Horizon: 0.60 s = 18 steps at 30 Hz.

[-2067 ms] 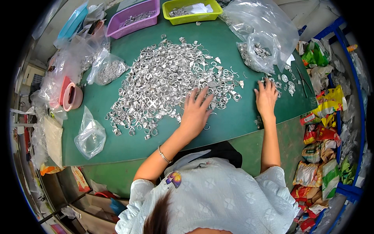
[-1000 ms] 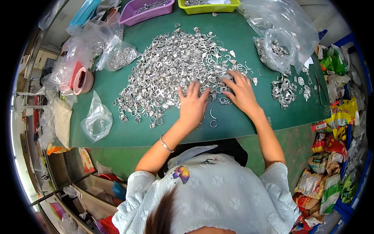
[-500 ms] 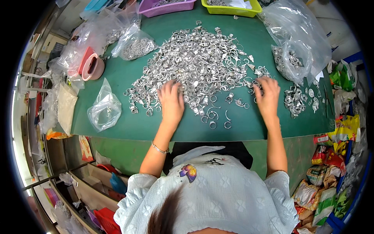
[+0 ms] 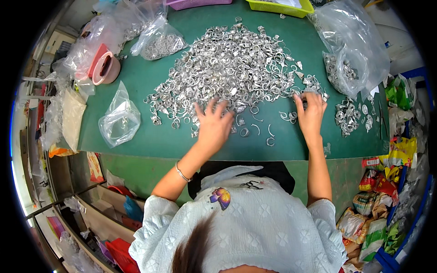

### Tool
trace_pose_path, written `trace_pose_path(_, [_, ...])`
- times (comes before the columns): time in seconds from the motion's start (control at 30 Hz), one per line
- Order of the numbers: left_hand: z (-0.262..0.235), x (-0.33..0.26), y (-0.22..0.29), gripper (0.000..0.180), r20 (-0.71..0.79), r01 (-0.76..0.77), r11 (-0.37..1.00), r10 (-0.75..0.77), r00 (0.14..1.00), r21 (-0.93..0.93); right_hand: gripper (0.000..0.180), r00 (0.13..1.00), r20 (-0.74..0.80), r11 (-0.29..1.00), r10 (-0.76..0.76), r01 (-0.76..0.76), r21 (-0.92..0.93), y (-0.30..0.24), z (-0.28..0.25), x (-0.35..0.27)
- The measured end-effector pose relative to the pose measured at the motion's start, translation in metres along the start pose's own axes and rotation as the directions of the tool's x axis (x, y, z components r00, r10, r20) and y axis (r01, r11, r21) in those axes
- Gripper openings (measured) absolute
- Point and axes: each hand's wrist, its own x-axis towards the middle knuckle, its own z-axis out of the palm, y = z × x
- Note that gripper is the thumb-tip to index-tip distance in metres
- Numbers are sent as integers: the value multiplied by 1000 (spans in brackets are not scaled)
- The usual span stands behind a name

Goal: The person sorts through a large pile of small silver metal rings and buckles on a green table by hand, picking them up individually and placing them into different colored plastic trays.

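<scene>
Silver metal ring pile point(image 4: 232, 68): I see left hand point(image 4: 213, 123) now spread flat on it; right hand point(image 4: 310, 113) has moved inward, fingertips pinching edge rings.

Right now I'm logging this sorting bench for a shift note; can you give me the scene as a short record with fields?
Surface: green table mat
Main material: large heap of small silver metal rings
Left hand: flat, fingers spread, on the near edge of the heap
Right hand: fingertips on rings at the heap's right edge
Loose pieces: a few single rings between the hands
Left of heap: crumpled clear plastic bag
Right of heap: clear plastic bag holding rings
Far edge: yellow plastic tray
</scene>
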Motion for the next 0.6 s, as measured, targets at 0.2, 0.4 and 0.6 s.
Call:
trace_pose_path(0.2, [-3, 11, -46, 13, -172, 229, 973, -222, 960, 27, 16, 998, 34, 998, -54, 53, 29, -19, -9, -3])
trace_pose_path(0.4, [-4, -3, -17, 27, -207, -49, 938, -25, 978, -343, 14, 894, 395, 966, -211, 129, 226, -49, -18, -44])
trace_pose_path(0.6, [5, -13, 4, 30, 10, -1, 991, 2, 1000, -132, 10, 935, 303, 981, -185, 159, 109, -37, -3, -43])
